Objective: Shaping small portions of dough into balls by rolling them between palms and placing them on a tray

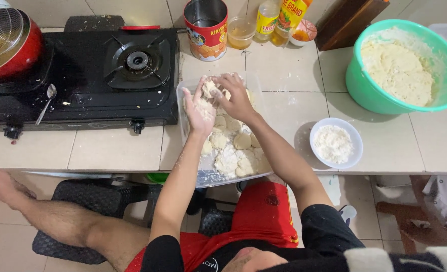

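Both hands worked at the tray's [211, 177] far edge: left hand [199, 110] open beneath a dough piece [209, 88], right hand [236, 95] pinching it. Shaped pieces [233, 148] half-filled the tray; the bowl [357, 85] remained full.

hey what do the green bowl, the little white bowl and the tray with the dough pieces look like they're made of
The green bowl looks like plastic: even bright colour, soft sheen, thin rim. The small white bowl seems glazed ceramic or melamine, smooth and glossy; hard to tell which. The tray looks like clear plastic, see-through at its wall.
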